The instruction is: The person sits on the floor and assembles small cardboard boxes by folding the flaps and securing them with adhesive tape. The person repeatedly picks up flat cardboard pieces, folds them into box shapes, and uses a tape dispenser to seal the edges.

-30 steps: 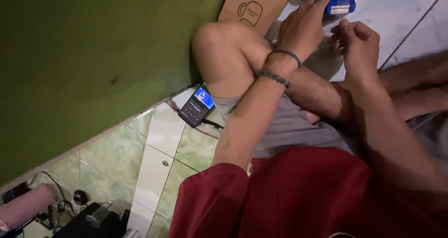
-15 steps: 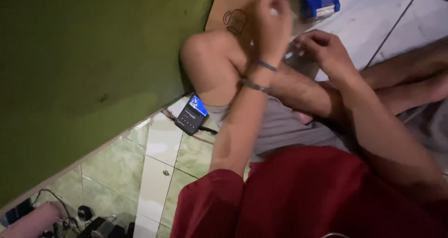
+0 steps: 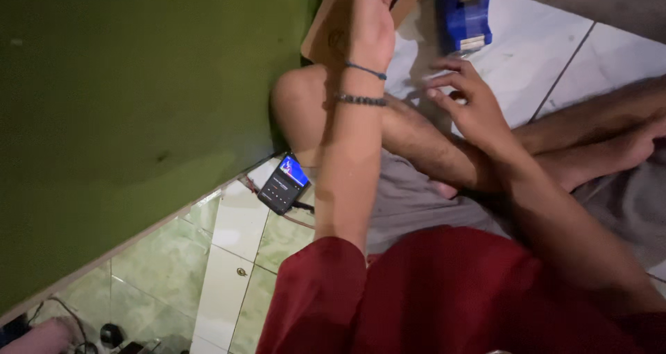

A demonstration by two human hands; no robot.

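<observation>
A red short-sleeved shirt (image 3: 444, 291), grey shorts (image 3: 416, 201), two bracelets (image 3: 362, 83) on one wrist.

Left hand (image 3: 371, 21) raised against cardboard piece (image 3: 329, 31), right hand (image 3: 472, 104) open near blue box (image 3: 461, 18), phone (image 3: 283, 183) on tiles

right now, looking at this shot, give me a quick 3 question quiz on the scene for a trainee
1. True or false: the left hand is raised in front of a brown cardboard piece.
2. Which thing lies on the floor tiles beside the bent knee? A) phone with a lit screen B) pair of scissors C) cup
3. What colour is the box beyond the right hand?

Key
1. True; two bracelets sit on that wrist.
2. A, the phone, with a cable at its end.
3. Blue.
</observation>
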